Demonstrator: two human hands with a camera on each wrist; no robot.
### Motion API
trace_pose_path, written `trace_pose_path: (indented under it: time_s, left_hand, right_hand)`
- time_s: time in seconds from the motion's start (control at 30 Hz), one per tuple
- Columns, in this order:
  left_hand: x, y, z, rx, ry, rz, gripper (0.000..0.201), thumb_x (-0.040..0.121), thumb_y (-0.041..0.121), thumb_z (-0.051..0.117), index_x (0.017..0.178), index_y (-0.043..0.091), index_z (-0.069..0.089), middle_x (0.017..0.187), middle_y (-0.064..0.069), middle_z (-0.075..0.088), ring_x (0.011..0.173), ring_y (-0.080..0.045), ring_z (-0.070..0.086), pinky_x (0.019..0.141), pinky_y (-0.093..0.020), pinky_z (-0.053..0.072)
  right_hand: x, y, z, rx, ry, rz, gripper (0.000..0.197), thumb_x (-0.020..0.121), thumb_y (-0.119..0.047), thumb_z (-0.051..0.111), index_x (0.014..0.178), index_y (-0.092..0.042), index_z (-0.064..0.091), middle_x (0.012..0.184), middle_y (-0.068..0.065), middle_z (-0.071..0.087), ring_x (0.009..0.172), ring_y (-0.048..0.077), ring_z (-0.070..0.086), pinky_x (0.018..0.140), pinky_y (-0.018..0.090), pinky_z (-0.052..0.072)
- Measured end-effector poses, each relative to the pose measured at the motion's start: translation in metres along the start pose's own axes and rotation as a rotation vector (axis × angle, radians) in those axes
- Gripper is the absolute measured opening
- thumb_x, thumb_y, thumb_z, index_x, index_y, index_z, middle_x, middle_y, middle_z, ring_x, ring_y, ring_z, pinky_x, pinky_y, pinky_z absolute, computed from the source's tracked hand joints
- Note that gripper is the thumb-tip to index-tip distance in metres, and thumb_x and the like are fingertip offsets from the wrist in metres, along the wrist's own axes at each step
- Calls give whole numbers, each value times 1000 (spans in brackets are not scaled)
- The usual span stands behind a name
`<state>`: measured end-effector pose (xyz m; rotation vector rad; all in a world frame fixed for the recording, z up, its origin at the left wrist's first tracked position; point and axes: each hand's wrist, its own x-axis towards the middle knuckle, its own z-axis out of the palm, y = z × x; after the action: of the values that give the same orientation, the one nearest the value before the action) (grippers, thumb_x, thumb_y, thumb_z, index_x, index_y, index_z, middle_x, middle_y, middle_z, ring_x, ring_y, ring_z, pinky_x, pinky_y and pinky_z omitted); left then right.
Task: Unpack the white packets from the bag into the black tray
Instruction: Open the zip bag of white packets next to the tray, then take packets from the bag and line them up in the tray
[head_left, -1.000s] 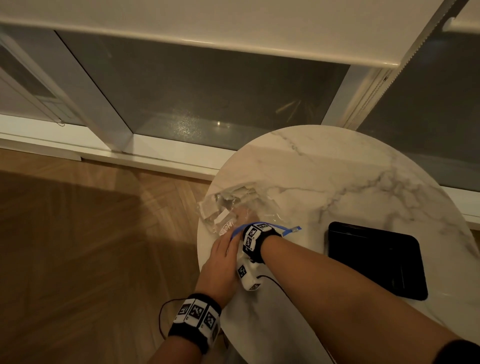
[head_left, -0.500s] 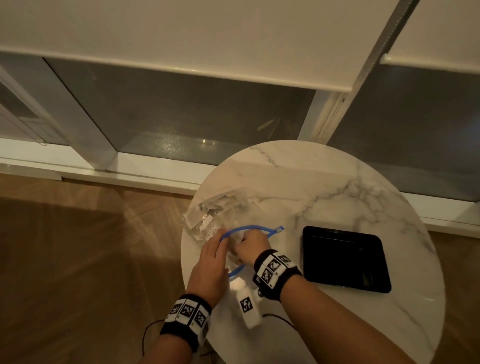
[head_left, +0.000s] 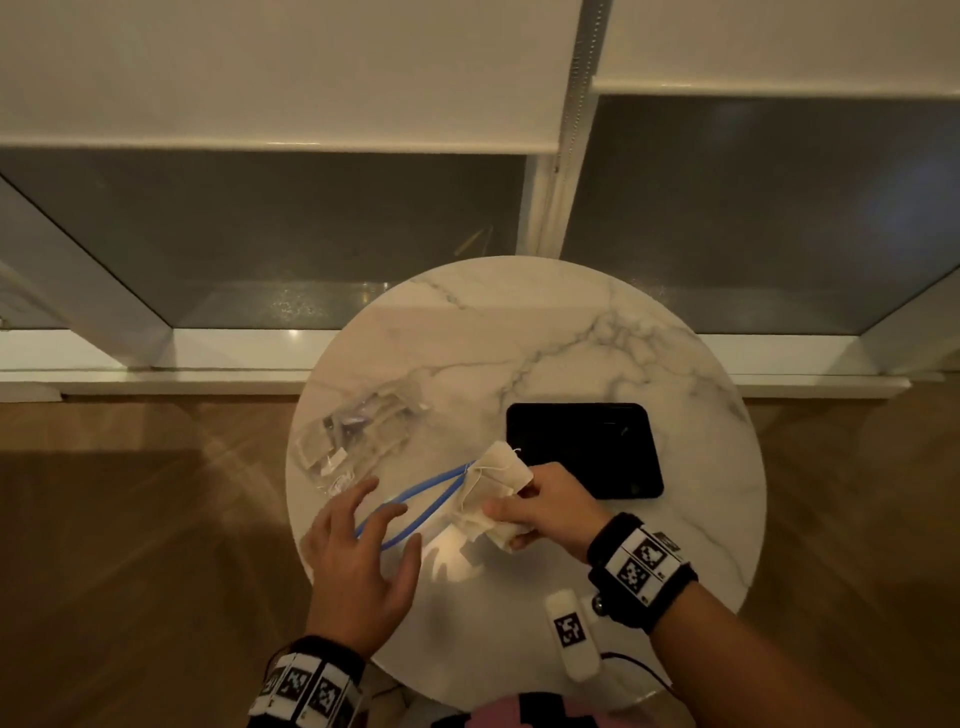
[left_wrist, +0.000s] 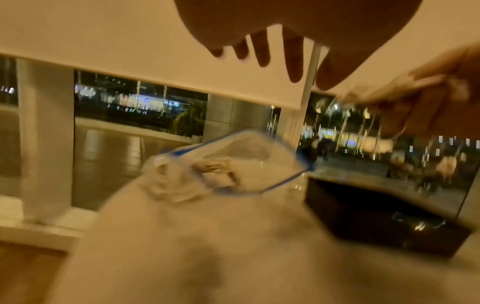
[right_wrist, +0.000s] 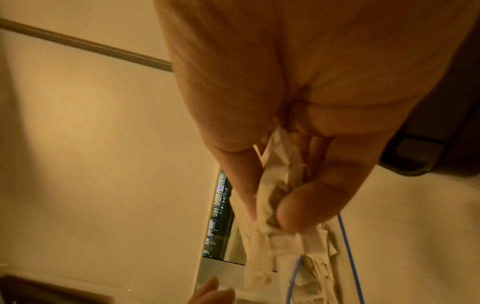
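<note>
A clear zip bag (head_left: 363, 441) with a blue-edged mouth (head_left: 415, 504) lies on the left of the round marble table (head_left: 571, 338); several white packets still show inside it (left_wrist: 215, 170). My right hand (head_left: 540, 509) grips a bunch of white packets (head_left: 493, 488) just left of the black tray (head_left: 587, 447). The right wrist view shows its thumb and fingers (right_wrist: 293, 209) pinching the crumpled packets (right_wrist: 275, 205). My left hand (head_left: 363, 540) hovers over the bag's mouth with fingers spread, holding nothing. The black tray (left_wrist: 376, 216) looks bare inside.
A window sill (head_left: 156, 374) and glass panes run behind the table, with a roller blind (head_left: 260, 67) above. Wooden floor (head_left: 130, 545) surrounds the table. A small white tagged device (head_left: 571, 639) hangs by my right wrist near the table's front edge.
My right hand has drawn a bunch of white packets out of the bag and moved right toward the tray. My left hand has let go of the bag and spread its fingers.
</note>
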<state>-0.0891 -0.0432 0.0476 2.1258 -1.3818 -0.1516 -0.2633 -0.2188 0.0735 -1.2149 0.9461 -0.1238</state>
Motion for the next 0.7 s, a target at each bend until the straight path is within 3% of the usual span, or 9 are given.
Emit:
trace_pose_path:
  time_s: [0.07,0.1,0.17,0.2,0.27,0.33,0.5,0.63,0.7]
  left_hand:
    - [6,31,-2,-451,-146,-191,44,82,55,60,121,35,59,133,11,54,118,-6,55,96,-29,46]
    - [11,49,1,-698,-259,-317,51,82,57,61,128,38,55,131,11,58,112,-6,61,89,-30,53]
    - [20,74,15,-1028,-436,-511,52,86,50,64,134,38,54,126,2,66,106,-16,68,79,-42,60]
    - [25,82,22,-1086,-470,-538,49,87,44,64,134,31,57,121,-4,69,102,-22,70,75,-45,60]
    - [30,97,36,-1057,-446,-512,40,89,34,64,126,17,62,112,-15,70,88,-27,71,64,-41,58]
    - [31,109,48,-1003,-387,-502,28,96,26,62,120,12,64,105,-18,71,81,-26,70,58,-36,55]
    - [22,130,67,-1020,-294,-581,20,100,14,57,119,9,64,105,-15,73,88,-27,71,65,-37,57]
    - [18,134,76,-1032,-215,-668,20,100,16,58,118,8,63,107,-17,72,85,-24,71,65,-33,56]
    - [19,135,77,-1080,-165,-714,21,99,15,59,118,8,63,106,-16,72,82,-22,71,64,-31,57]
  right_hand:
    - [-11,0,-7,-20,-66,-27,21,83,-15,76,99,-1,72,81,12,70,71,20,67,59,32,57]
    - [-17,0,-11,-38,-101,-42,20,83,-16,76,99,-4,73,83,12,70,71,20,68,59,30,57]
    - [-25,0,-18,-78,-157,-72,19,83,-17,75,100,-8,73,84,10,72,72,19,69,59,30,57]
    - [-28,-1,-22,-93,-171,-84,18,83,-17,75,100,-9,73,85,11,73,74,20,70,61,31,57]
    - [-35,-1,-33,-96,-175,-98,19,84,-15,74,101,-7,73,90,14,74,78,23,72,63,32,58]
    - [-41,3,-47,-57,-176,-93,22,83,-12,75,104,-4,72,94,15,74,82,25,73,64,29,59]
    - [-52,20,-78,68,-210,-68,31,80,-2,75,111,-3,70,99,18,74,88,29,71,80,37,59]
    - [-57,29,-95,-18,-135,-58,43,80,-5,76,120,-15,65,97,6,76,85,20,71,71,29,57]
    - [-58,33,-102,-50,-113,-57,42,80,-10,77,120,-15,65,96,3,76,85,16,71,68,25,55]
